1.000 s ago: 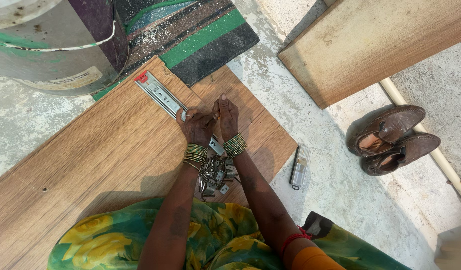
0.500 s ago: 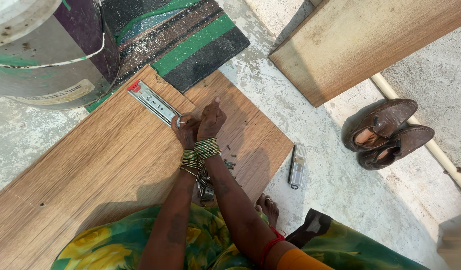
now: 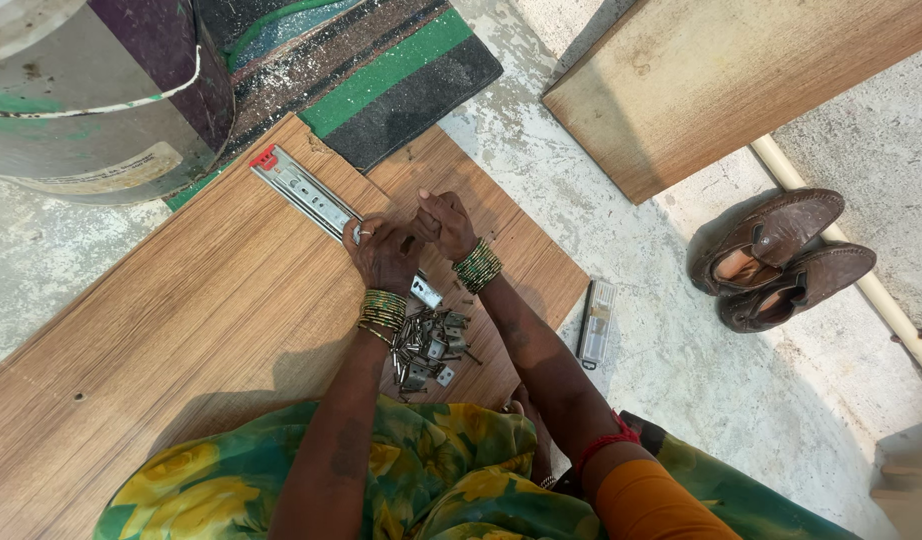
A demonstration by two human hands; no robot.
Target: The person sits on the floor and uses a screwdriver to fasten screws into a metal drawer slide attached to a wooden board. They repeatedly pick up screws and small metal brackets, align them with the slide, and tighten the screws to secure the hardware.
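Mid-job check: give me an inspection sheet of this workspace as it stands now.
Surface: wood-grain board lying flat on a concrete floor.
Job's things: metal drawer slide lying on the board, red tip at its far end.
Clutter: pile of screws and small metal fittings on the board; second slide piece on the floor.
Hands: left hand rests on the slide; right hand beside it, closed, contents hidden.
Cables: nothing seen.
Surroundings: drum, striped mat, another board, brown shoes, pipe.
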